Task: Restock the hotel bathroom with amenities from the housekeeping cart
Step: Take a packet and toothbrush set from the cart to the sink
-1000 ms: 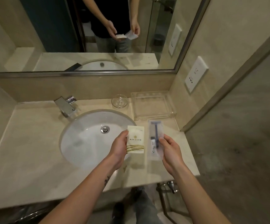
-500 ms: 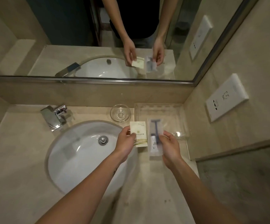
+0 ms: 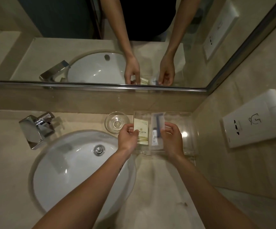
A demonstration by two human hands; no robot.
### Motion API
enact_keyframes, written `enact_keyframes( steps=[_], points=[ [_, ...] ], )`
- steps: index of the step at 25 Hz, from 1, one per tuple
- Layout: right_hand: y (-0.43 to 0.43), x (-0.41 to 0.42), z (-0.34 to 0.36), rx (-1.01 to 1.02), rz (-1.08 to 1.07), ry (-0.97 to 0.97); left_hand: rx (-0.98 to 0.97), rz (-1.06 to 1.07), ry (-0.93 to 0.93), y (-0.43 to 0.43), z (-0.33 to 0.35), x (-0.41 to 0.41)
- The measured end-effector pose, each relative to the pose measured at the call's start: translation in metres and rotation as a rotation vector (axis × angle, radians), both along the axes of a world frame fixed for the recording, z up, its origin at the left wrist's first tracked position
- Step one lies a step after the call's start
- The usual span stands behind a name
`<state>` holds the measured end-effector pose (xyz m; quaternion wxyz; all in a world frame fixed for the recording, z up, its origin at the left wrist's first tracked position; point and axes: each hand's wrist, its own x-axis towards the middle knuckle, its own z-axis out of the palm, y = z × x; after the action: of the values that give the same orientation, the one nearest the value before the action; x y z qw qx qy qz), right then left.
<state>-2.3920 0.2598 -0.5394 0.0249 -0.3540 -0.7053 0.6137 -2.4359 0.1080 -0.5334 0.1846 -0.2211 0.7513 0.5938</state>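
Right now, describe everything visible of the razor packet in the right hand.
The razor packet is a long clear plastic sleeve holding a blue-handled razor, head toward the mirror, beside a white tube. It lies over the clear tray, right of the cream sachet. The right hand pinches its right edge; whether it touches the tray floor is unclear.

I note beige stone counter, white oval basin, chrome faucet rear left, metal-edged mirror above, white socket plate on right wall, dim warm light.
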Motion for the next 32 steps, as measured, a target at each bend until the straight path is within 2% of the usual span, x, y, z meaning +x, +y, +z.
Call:
enact_keyframes(
  steps=[3,6,10,13,17,23,32],
  points=[
    [0.0,0.0,-0.001,0.119,0.124,-0.024,-0.083,-0.018,0.071,0.007,-0.005,-0.005],
    [0.002,0.007,-0.002,0.416,0.326,-0.05,-0.277,-0.105,0.252,0.007,-0.008,-0.007],
    [0.006,0.014,-0.006,0.614,0.499,-0.024,-0.499,-0.388,0.523,-0.002,-0.017,0.0],
    [0.007,0.014,-0.011,0.645,0.639,-0.029,-0.545,-0.586,0.54,-0.006,-0.024,0.006],
    [0.005,0.012,-0.01,0.681,0.675,-0.044,-0.56,-0.702,0.584,-0.011,-0.032,0.008],
    [0.004,0.011,-0.008,0.711,0.716,-0.065,-0.497,-0.654,0.492,-0.009,-0.029,0.005],
    [-0.003,0.003,-0.007,0.735,0.732,-0.057,-0.462,-0.643,0.458,-0.011,-0.025,-0.001]
  ],
)
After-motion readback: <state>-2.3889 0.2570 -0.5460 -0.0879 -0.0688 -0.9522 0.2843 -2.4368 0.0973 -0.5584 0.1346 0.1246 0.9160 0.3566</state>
